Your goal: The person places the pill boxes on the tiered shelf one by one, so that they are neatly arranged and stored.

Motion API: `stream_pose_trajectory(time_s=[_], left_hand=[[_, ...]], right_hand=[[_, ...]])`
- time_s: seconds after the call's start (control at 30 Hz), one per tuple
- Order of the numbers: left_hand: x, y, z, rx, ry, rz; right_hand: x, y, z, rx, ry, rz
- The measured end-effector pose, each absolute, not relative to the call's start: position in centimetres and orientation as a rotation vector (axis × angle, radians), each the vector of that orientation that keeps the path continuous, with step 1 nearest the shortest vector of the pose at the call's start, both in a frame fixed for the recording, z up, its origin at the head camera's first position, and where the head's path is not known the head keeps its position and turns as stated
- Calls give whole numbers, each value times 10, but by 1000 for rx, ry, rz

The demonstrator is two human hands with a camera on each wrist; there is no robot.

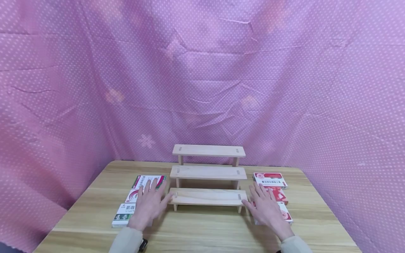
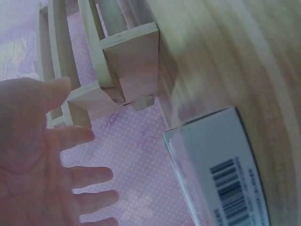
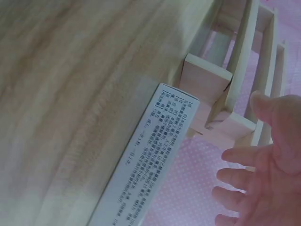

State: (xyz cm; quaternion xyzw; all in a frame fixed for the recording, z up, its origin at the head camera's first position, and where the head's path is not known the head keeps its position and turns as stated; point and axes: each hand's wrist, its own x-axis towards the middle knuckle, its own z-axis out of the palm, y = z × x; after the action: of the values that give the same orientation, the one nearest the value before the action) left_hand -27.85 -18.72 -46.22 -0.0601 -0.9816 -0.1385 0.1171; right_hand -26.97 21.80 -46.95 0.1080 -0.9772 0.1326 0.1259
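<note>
A three-tier wooden stand (image 1: 209, 197) rises in steps at the middle of the table. My left hand (image 1: 148, 204) spreads its fingers over the left medicine boxes, its thumb near the lowest shelf's left end. Those boxes are a green-and-magenta-edged one (image 1: 145, 180), one with red rings (image 1: 132, 195) and a white-and-green one (image 1: 121, 217). On the right, my right hand (image 1: 265, 208) is likewise spread, partly covering a red-and-white box (image 1: 270, 178), a red box (image 1: 280, 194) and a white box (image 1: 285, 212). Neither hand holds anything; contact with the stand is unclear.
The wooden table (image 1: 215, 232) has rounded far corners. A pink dotted cloth (image 1: 202, 88) hangs behind it and along both sides. A small black object (image 1: 143, 245) shows by the left sleeve (image 1: 126, 240).
</note>
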Motion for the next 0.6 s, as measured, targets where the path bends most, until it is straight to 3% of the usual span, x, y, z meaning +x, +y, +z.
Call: stream_pose_trajectory(time_s=[0.17, 0.6], left_hand=[[-284, -191, -466, -194, -2731, -416], [-286, -229, -463, -311, -2781, -1039]], right_hand=[[-275, 217, -473, 310, -2739, 715], [-283, 216, -480, 17, -2563, 1757]])
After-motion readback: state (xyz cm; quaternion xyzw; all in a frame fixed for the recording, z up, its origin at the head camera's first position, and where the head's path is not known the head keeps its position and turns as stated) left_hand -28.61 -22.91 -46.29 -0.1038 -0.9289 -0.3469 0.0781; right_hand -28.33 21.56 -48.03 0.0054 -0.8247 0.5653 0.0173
